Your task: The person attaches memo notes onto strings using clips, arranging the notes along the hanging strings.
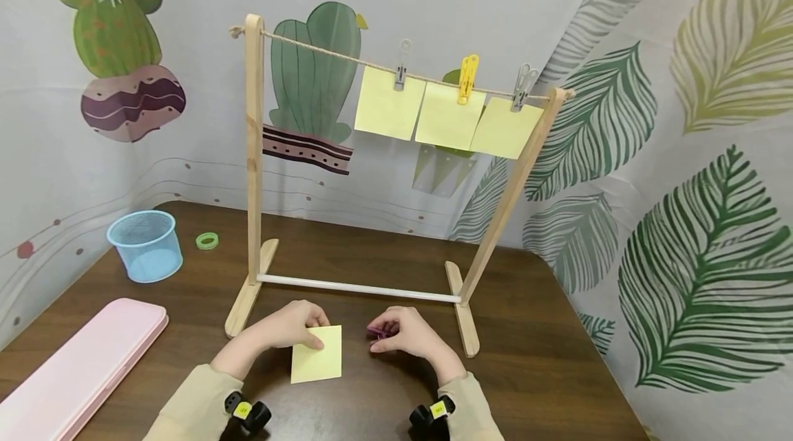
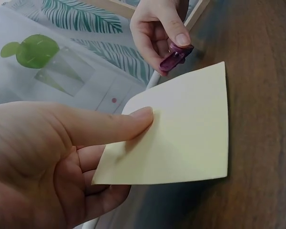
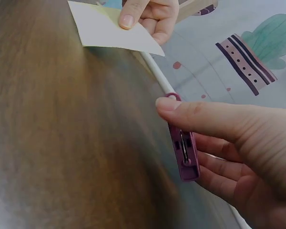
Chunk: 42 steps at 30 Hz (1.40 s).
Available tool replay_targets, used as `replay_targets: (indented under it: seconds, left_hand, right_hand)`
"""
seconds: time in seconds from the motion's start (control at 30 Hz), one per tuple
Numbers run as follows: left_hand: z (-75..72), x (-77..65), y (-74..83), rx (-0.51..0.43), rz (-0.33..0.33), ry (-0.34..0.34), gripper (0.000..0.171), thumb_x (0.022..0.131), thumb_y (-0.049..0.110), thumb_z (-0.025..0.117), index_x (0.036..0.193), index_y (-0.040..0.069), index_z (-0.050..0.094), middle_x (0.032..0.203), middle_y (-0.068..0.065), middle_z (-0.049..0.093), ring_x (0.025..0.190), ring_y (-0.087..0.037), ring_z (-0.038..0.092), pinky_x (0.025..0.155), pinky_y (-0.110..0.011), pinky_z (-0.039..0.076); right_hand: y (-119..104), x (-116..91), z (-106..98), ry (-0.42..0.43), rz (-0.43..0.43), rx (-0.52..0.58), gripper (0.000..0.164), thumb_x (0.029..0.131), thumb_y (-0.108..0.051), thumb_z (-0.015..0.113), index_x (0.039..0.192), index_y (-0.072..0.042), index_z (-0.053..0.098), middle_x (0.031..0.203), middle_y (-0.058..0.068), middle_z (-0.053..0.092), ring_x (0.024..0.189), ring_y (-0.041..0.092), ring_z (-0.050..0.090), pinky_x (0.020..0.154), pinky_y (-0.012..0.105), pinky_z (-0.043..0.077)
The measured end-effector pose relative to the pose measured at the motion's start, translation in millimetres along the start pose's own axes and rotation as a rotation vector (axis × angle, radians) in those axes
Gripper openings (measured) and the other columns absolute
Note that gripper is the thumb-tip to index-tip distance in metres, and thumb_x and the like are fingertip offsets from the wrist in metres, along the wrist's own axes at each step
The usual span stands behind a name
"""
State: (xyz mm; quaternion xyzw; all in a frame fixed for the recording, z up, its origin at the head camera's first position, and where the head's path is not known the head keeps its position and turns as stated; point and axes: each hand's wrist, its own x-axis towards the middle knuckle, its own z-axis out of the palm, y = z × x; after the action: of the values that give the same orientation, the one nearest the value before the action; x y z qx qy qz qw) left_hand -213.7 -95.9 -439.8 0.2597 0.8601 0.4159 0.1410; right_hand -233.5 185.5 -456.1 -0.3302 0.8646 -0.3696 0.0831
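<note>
My left hand (image 1: 296,325) pinches a square yellow sticky note (image 1: 317,362) between thumb and fingers, above the table. To its right, my right hand (image 1: 407,332) holds a purple clothespin (image 3: 183,148) by one end, apart from the note. Behind both hands stands a wooden frame (image 1: 255,152) with a rope (image 1: 316,49) strung across its top. Three yellow notes hang side by side on the rope: the left one under a grey clothespin (image 1: 401,73), the middle one under a yellow clothespin (image 1: 467,80), the right one under another grey clothespin (image 1: 523,88).
A blue mesh basket (image 1: 149,255) and a roll of green tape (image 1: 207,241) are at the back left of the brown table (image 1: 384,406). A pink case (image 1: 87,365) lies along the left edge. The frame's white bottom bar (image 1: 359,287) runs just beyond my hands.
</note>
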Motion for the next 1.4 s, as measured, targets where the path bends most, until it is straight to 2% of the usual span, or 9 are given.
replay_targets:
  seconds: [0.2, 0.37, 0.5, 0.67, 0.83, 0.97, 1.1, 1.23, 1.4]
  left_hand:
    - [-7.9, 0.2, 2.0, -0.027, -0.006, -0.006, 0.022, 0.076, 0.005, 0.08, 0.092, -0.002, 0.069, 0.083, -0.006, 0.071, 0.071, -0.01, 0.06, 0.064, -0.025, 0.05]
    - [-18.5, 3.6, 3.4, -0.007, 0.018, 0.031, 0.019, 0.079, 0.009, 0.078, 0.093, 0.0, 0.069, 0.085, -0.006, 0.072, 0.076, -0.01, 0.061, 0.07, -0.027, 0.05]
    - [-32.0, 7.0, 7.4, 0.029, 0.045, 0.083, 0.017, 0.081, 0.011, 0.077, 0.093, 0.002, 0.069, 0.084, -0.003, 0.073, 0.076, -0.008, 0.06, 0.07, -0.028, 0.049]
    - [-54.3, 12.6, 18.4, 0.081, 0.088, 0.161, 0.015, 0.082, 0.011, 0.076, 0.093, 0.003, 0.069, 0.084, -0.003, 0.073, 0.073, -0.006, 0.059, 0.067, -0.024, 0.047]
    - [-79.6, 14.2, 35.7, 0.124, 0.117, 0.239, 0.015, 0.084, 0.012, 0.075, 0.095, 0.004, 0.072, 0.085, -0.003, 0.074, 0.069, -0.006, 0.059, 0.064, -0.024, 0.048]
    - [-100.1, 13.1, 52.0, 0.19, 0.127, 0.301, 0.015, 0.085, 0.014, 0.075, 0.097, 0.005, 0.074, 0.083, -0.002, 0.074, 0.068, -0.007, 0.059, 0.063, -0.026, 0.048]
    - [-119.4, 11.6, 70.2, 0.217, 0.156, 0.342, 0.016, 0.086, 0.015, 0.075, 0.098, 0.005, 0.075, 0.086, -0.004, 0.075, 0.07, -0.008, 0.06, 0.066, -0.028, 0.049]
    - [-138.8, 11.2, 88.9, 0.227, 0.167, 0.387, 0.016, 0.087, 0.016, 0.074, 0.099, 0.007, 0.076, 0.089, -0.005, 0.076, 0.073, -0.01, 0.063, 0.07, -0.029, 0.051]
    - [-162.2, 12.4, 113.6, 0.185, 0.157, 0.447, 0.019, 0.087, 0.018, 0.075, 0.101, 0.005, 0.075, 0.093, -0.009, 0.076, 0.078, -0.011, 0.069, 0.071, -0.026, 0.052]
  right_hand:
    - [-11.5, 8.2, -10.5, 0.026, 0.025, 0.064, 0.03, 0.078, -0.015, 0.083, 0.105, -0.005, 0.074, 0.094, 0.008, 0.074, 0.081, 0.007, 0.062, 0.075, 0.024, 0.054]
    - [-32.6, 21.1, -29.4, 0.052, 0.01, 0.089, 0.03, 0.079, -0.014, 0.082, 0.105, -0.003, 0.073, 0.094, 0.011, 0.074, 0.078, 0.007, 0.064, 0.074, 0.024, 0.055]
    - [-53.1, 35.7, -50.0, 0.062, -0.044, 0.108, 0.03, 0.08, -0.014, 0.081, 0.106, -0.002, 0.072, 0.092, 0.01, 0.074, 0.077, 0.005, 0.065, 0.074, 0.025, 0.055]
    - [-84.7, 54.5, -76.9, 0.072, -0.14, 0.156, 0.034, 0.083, -0.009, 0.077, 0.115, 0.001, 0.068, 0.098, 0.013, 0.073, 0.087, 0.01, 0.068, 0.081, 0.03, 0.056]
    - [-123.3, 68.2, -103.5, 0.115, -0.194, 0.144, 0.034, 0.084, -0.008, 0.076, 0.117, -0.001, 0.068, 0.099, 0.012, 0.073, 0.088, 0.011, 0.068, 0.083, 0.029, 0.056]
    - [-155.5, 79.6, -122.6, 0.156, -0.277, 0.106, 0.035, 0.083, -0.007, 0.077, 0.115, 0.0, 0.068, 0.097, 0.012, 0.073, 0.085, 0.012, 0.068, 0.082, 0.03, 0.056]
    - [-186.7, 91.1, -140.4, 0.198, -0.356, 0.067, 0.036, 0.082, -0.006, 0.077, 0.116, 0.001, 0.067, 0.097, 0.013, 0.073, 0.085, 0.015, 0.067, 0.082, 0.03, 0.056]
    - [-213.4, 101.1, -159.0, 0.248, -0.364, 0.058, 0.036, 0.085, -0.006, 0.075, 0.119, 0.001, 0.065, 0.1, 0.013, 0.071, 0.088, 0.015, 0.067, 0.084, 0.029, 0.055]
    - [-241.4, 112.6, -181.4, 0.281, -0.382, 0.125, 0.035, 0.088, -0.001, 0.069, 0.121, 0.006, 0.06, 0.106, 0.017, 0.067, 0.092, 0.018, 0.065, 0.088, 0.03, 0.054]
